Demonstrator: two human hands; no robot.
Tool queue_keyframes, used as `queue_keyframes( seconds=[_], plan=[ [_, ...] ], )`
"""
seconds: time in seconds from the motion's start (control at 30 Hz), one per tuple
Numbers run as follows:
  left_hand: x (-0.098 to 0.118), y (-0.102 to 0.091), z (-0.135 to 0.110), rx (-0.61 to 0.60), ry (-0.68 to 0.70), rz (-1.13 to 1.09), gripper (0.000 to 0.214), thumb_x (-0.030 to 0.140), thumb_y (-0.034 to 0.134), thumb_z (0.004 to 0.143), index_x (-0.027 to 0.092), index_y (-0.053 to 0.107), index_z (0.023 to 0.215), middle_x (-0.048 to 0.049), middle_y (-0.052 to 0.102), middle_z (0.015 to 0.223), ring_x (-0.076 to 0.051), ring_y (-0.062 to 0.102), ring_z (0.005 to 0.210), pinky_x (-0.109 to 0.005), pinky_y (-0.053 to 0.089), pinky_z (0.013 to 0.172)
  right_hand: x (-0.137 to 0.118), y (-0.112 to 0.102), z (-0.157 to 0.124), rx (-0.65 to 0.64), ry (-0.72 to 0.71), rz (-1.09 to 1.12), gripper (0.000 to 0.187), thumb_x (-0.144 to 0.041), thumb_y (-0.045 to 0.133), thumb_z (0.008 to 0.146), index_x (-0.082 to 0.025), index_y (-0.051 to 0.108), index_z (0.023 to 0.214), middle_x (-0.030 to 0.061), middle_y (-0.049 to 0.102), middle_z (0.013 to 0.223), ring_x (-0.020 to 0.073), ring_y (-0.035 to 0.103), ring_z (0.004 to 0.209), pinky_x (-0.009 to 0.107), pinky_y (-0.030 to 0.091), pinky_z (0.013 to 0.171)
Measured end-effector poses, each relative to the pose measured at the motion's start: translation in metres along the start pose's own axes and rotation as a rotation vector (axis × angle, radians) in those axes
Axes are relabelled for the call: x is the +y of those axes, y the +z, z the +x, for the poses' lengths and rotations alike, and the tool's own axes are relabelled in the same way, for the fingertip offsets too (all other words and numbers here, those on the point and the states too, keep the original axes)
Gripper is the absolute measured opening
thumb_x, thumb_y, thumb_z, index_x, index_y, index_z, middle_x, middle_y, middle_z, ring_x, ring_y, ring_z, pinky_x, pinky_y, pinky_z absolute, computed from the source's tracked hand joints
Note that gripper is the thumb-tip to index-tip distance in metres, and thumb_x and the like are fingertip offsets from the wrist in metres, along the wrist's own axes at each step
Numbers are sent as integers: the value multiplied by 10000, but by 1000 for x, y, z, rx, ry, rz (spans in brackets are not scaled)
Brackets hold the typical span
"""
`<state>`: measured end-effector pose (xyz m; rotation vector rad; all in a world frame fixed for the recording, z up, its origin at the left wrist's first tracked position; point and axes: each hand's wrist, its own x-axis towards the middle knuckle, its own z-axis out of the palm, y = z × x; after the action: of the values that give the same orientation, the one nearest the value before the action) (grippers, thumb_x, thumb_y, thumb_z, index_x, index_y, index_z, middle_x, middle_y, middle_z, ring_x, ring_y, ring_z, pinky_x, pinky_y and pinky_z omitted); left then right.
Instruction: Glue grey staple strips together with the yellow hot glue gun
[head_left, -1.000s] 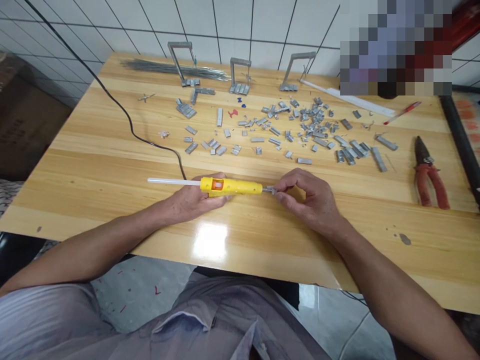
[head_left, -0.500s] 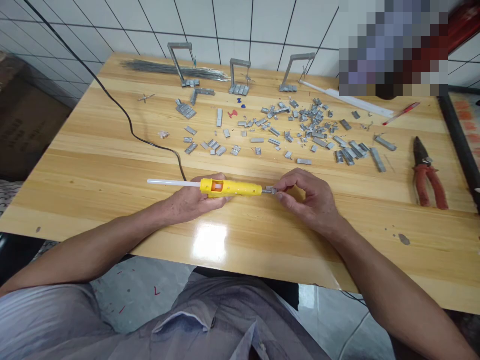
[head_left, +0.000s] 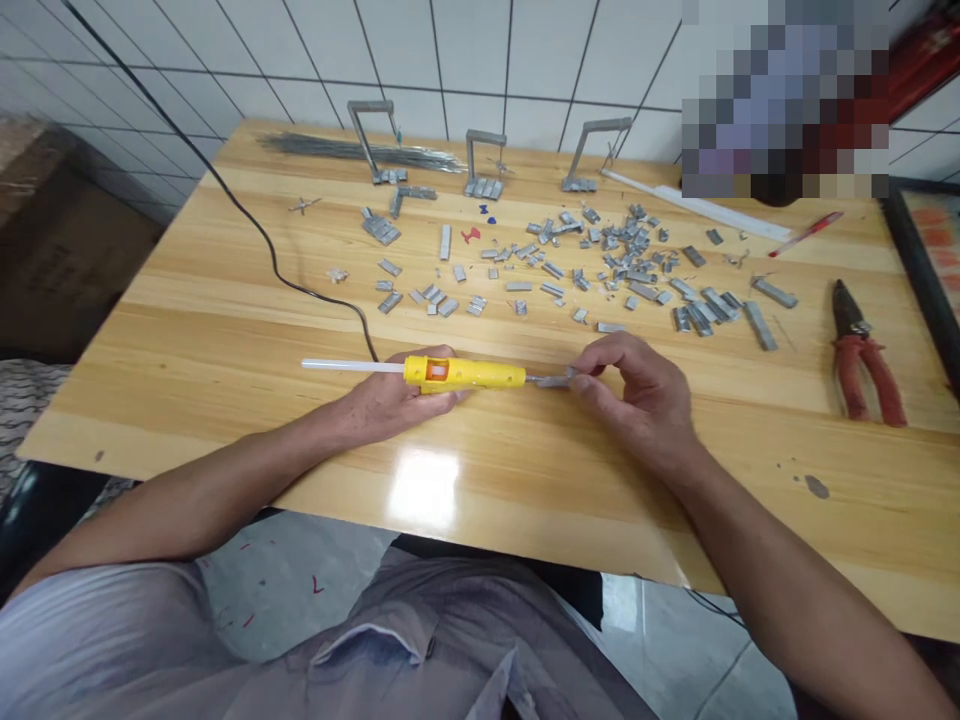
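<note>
Yellow on one side, grey on the other: hold a glue gun (head_left: 487, 374) in the left hand (head_left: 390, 398) and a thin grey strip (head_left: 553, 381) in the right hand (head_left: 641, 400). Grasp the gun from below with the left fingers, aiming it across at the right hand. Pinch the strip by its far end between thumb and index finger on the right, lining up its other end with the metal nozzle (head_left: 531, 379). Cannot tell for sure whether touching there or just short of it. Have both over the near part of the desk (head_left: 187, 340), between its front edge and a wide scatter of grey pieces (head_left: 637, 240).

See, out of the back of the gun, a long translucent glue stick (head_left: 352, 366), and near the left wrist a black cable (head_left: 322, 297). Find further back, along the tiled wall (head_left: 480, 50), three upright grey frames: left frame (head_left: 371, 106), middle frame (head_left: 486, 138), right frame (head_left: 606, 126). Note behind the left one a bundle of thin wires (head_left: 322, 150). Spot well off to the right red-handled pliers (head_left: 855, 343), a red pen (head_left: 806, 235) and a long white strip (head_left: 705, 208).
</note>
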<state>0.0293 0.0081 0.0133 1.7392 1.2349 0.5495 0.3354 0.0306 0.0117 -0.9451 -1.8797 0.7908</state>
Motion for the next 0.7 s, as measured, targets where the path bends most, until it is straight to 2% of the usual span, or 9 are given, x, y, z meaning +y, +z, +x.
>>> queue_keyframes(
  seconds=[0.1, 0.17, 0.27, 0.33, 0.37, 0.43, 0.5, 0.6, 0.7],
  plan=[
    [8, -8, -2, 109, 10, 11, 271, 460, 664, 948, 197, 601, 920, 12, 583, 793, -127, 527, 693, -259, 429, 630, 4, -3, -1, 36, 32, -9, 92, -332, 730, 959, -286, 700, 886, 4, 687, 811, 189, 637, 770, 378, 542, 754],
    [15, -23, -5, 222, -5, 110, 289, 479, 699, 937, 205, 608, 916, 6, 607, 820, -138, 553, 729, -273, 444, 667, 6, -3, -2, 33, 24, -15, 99, -357, 736, 958, -284, 707, 896, 11, 695, 809, 195, 639, 752, 384, 538, 724],
    [20, -63, -12, 450, -60, 315, 281, 469, 763, 889, 226, 626, 928, 5, 658, 877, -159, 585, 780, -290, 456, 721, 8, -3, -2, 29, 11, -45, 107, -367, 729, 960, -283, 708, 896, 13, 706, 817, 197, 646, 734, 385, 545, 705],
    [15, -96, -18, 618, -103, 445, 267, 458, 731, 905, 248, 650, 1049, -10, 687, 954, -190, 607, 843, -307, 461, 748, 7, -3, -2, 26, -5, -57, 88, -352, 734, 952, -286, 713, 897, 6, 703, 809, 192, 651, 725, 372, 545, 691],
    [9, -113, -20, 643, -125, 532, 289, 453, 695, 926, 253, 648, 1128, -31, 696, 1030, -216, 622, 913, -326, 469, 794, 7, -3, -2, 22, -13, -61, 79, -345, 735, 950, -289, 714, 898, 3, 701, 803, 190, 652, 719, 368, 546, 686],
    [-9, -141, -22, 552, -207, 682, 327, 383, 621, 946, 233, 618, 1237, -83, 690, 1169, -265, 628, 1039, -381, 469, 906, 5, -3, -1, 19, -31, -68, 75, -339, 731, 949, -292, 713, 893, -1, 697, 788, 190, 650, 700, 364, 547, 670],
    [-33, -160, -19, 470, -299, 758, 306, 291, 581, 921, 186, 624, 1205, -122, 686, 1148, -299, 621, 1066, -423, 453, 932, 5, -4, 0, 16, -48, -77, 78, -334, 721, 952, -293, 712, 885, -1, 696, 778, 191, 649, 689, 363, 550, 660],
    [-67, -172, -12, 405, -350, 795, 329, 279, 589, 906, 175, 634, 1215, -122, 696, 1102, -309, 609, 1089, -416, 447, 925, 4, -4, 1, 20, -50, -78, 66, -323, 727, 945, -290, 715, 889, 2, 697, 780, 190, 652, 693, 358, 560, 667],
    [-86, -174, -9, 374, -350, 832, 371, 315, 623, 893, 178, 645, 1237, -98, 690, 1054, -295, 596, 1098, -387, 441, 930, 2, -4, 1, 44, -15, -82, 62, -318, 742, 932, -285, 717, 886, -1, 695, 787, 185, 648, 706, 358, 557, 692]
  ],
)
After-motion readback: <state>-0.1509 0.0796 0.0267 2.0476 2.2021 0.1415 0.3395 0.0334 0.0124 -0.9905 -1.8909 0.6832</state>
